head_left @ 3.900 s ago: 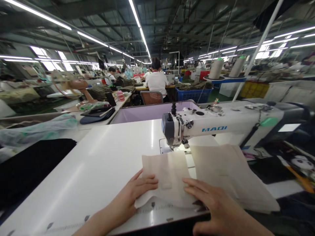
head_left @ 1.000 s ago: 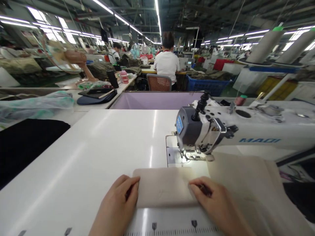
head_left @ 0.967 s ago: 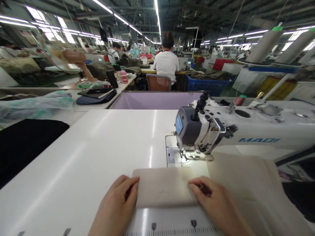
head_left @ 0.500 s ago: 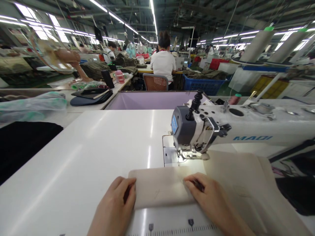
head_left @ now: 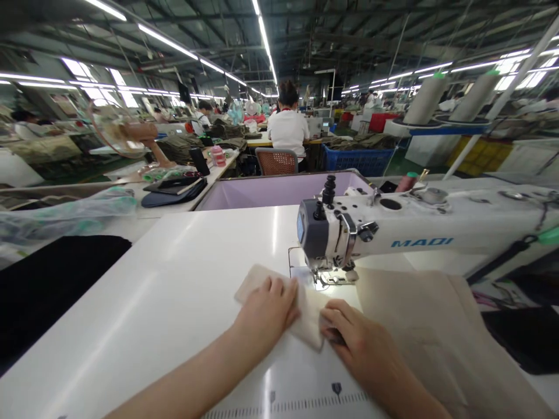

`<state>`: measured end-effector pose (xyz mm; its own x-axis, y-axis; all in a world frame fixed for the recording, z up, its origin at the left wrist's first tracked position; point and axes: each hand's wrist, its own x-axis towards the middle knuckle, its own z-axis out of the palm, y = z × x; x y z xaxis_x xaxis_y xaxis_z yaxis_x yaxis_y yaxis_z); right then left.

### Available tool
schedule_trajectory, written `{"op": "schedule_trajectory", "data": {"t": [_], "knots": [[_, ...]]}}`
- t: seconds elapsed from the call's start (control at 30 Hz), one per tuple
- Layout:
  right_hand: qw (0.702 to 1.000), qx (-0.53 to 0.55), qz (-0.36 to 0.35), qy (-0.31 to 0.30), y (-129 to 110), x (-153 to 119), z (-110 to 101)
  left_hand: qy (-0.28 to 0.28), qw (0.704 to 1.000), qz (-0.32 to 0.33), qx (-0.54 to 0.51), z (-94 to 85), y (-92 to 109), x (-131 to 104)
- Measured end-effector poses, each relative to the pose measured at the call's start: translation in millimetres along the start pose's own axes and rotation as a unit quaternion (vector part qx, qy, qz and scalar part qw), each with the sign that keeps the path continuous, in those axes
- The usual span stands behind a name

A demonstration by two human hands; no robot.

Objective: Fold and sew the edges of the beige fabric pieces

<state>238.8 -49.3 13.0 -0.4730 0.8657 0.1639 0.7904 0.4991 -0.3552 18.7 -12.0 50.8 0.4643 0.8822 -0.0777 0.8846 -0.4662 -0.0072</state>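
A flat beige fabric piece [head_left: 311,317] lies at a slant on the white table, just in front of the sewing machine [head_left: 321,233]. My left hand [head_left: 267,308] rests over its upper face, fingers curled, gripping it against the table. At the piece's right end, my right hand [head_left: 356,334] pinches the edge between thumb and fingers. Something dark shows under the right fingers; whether it is a tool or shadow I cannot tell. The lit presser foot [head_left: 334,278] is just beyond the piece. A larger beige fabric [head_left: 406,320] spreads under the machine arm, right of my right hand.
A ruler strip [head_left: 297,404] runs along the table's near edge. Black cloth [head_left: 65,285] lies at left, and a lilac-lined bin [head_left: 262,191] adjoins the far edge. Thread cones [head_left: 425,102] stand at right. A co-worker [head_left: 288,131] sits ahead, back turned.
The fabric piece has turned from lying straight to slanting, its left end now farther away. My left hand has moved from the left edge onto its top. The right hand stays at its right end.
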Motion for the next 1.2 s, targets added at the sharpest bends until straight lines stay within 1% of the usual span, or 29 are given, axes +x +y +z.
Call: {"op": "schedule_trajectory", "data": {"t": [0.03, 0.07, 0.1, 0.17, 0.27, 0.33, 0.43, 0.87, 1.07, 1.2], "knots": [[1.000, -0.008, 0.009, 0.005, -3, 1, 2, 0.013, 1.000, -0.014, 0.002, 0.6, 4, 9], [1.000, -0.017, 0.017, 0.011, -6, 2, 4, 0.028, 1.000, -0.014, 0.001, 1.4, 6, 17], [0.999, -0.024, 0.025, 0.017, -8, 2, 5, 0.040, 0.999, 0.000, -0.005, 2.1, 5, 25], [0.998, -0.030, 0.041, 0.027, -11, 3, 8, 0.052, 0.997, 0.052, -0.030, 2.3, -4, 37], [0.998, -0.021, 0.058, 0.025, -14, 4, 10, 0.045, 0.988, 0.122, -0.077, 0.1, -25, 53], [0.997, -0.017, 0.068, 0.025, -16, 6, 10, 0.040, 0.983, 0.149, -0.098, -1.5, -36, 61], [0.996, -0.016, 0.081, 0.027, -18, 8, 10, 0.040, 0.978, 0.173, -0.110, -2.8, -44, 71], [0.996, -0.019, 0.089, 0.023, -20, 10, 9, 0.029, 0.965, 0.216, -0.145, -5.3, -47, 82], [0.995, -0.026, 0.091, 0.009, -21, 12, 6, 0.029, 0.964, 0.217, -0.149, -6.2, -48, 83], [0.995, -0.012, 0.096, 0.011, -21, 11, 3, 0.028, 0.963, 0.223, -0.150, -4.9, -49, 84]]}}
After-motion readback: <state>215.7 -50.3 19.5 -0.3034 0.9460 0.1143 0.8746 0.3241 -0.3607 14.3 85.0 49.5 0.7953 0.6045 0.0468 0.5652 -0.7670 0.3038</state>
